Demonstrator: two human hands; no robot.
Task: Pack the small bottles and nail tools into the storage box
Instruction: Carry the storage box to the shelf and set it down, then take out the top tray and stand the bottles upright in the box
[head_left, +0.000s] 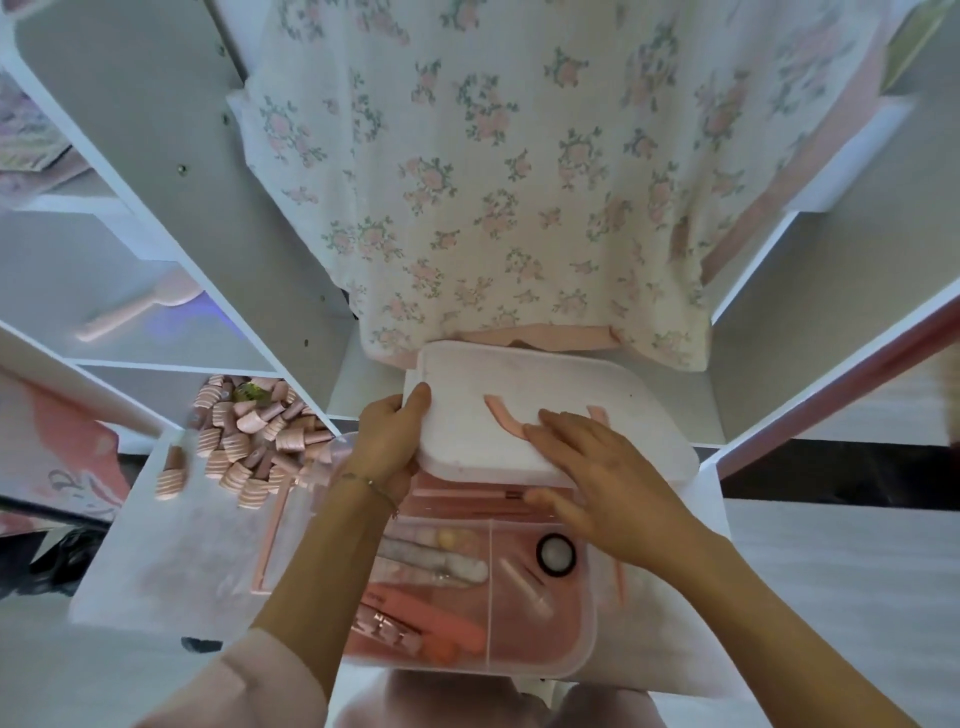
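A clear storage box (582, 649) with divided compartments sits on a white sheet before me. It holds pink nail tools (415, 623), small bottles (441, 561) and a round black-rimmed item (556, 555). Its frosted white lid (545, 384) with a pink handle (506, 423) is raised over the box's far half. My left hand (387, 441) grips the lid's left edge, thumb on top. My right hand (597, 478) lies flat on the lid's near edge, fingers straight, the thumb below the rim.
A pile of several pink ridged caps and small bottles (249, 441) lies left of the box. White shelf units (156, 208) stand on both sides. A floral cloth (519, 182) hangs behind the lid. A pink brush (135, 312) rests on a left shelf.
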